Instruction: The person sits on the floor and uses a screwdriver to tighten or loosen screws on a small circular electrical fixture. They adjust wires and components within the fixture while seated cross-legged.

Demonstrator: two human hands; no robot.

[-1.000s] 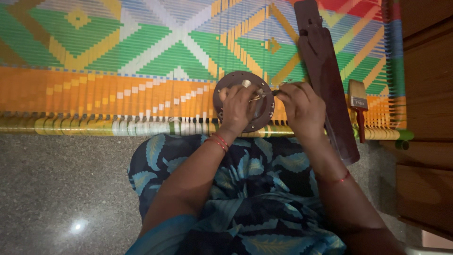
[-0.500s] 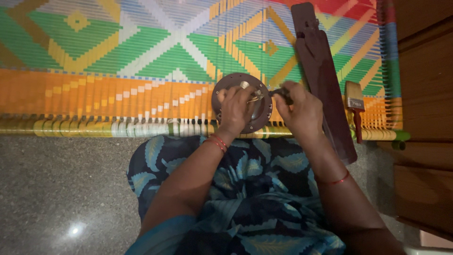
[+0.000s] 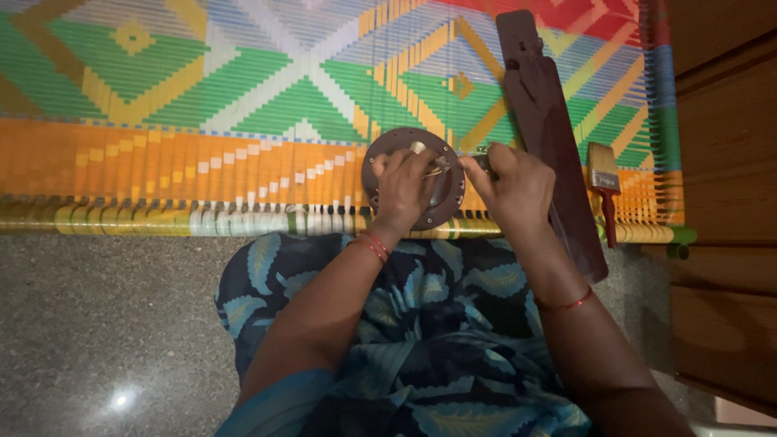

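A: What are the hands working on?

B: A round brown disc (image 3: 401, 146), a flat metal-looking plate with small holes near its rim. It rests at the near edge of a woven cot (image 3: 202, 105), on the orange band of the weave, right in front of the person's lap.

A: How would it handle?

B: I'd judge it stiff and fairly heavy for its size, not fragile. Its face looks smooth, so the rim is the safer place to take hold; the small parts at the centre look fiddly.

A: Does it point any way?

B: Being round, it has no long axis of its own. It seems to lie flat, or nearly so, with its face turned up to the camera.

A: And the hands?

B: The left hand (image 3: 405, 188) lies over the disc with fingers curled, its grip narrow around a small pale metal piece (image 3: 418, 148) near the top. The right hand (image 3: 518, 188) is closed on a thin metal tool (image 3: 476, 155) whose tip reaches in toward the disc's centre from the right. What kind of tool it is, I cannot tell.

A: What lies around?

B: Just right of the right hand a long dark brown flat bar (image 3: 546, 121) lies on the weave, running from far to near, tilted a little. Beyond it is a paintbrush (image 3: 604, 188) with a red handle, bristles away from the person. Wooden furniture (image 3: 728, 162) stands at the right, and a speckled grey floor (image 3: 97, 324) is below.
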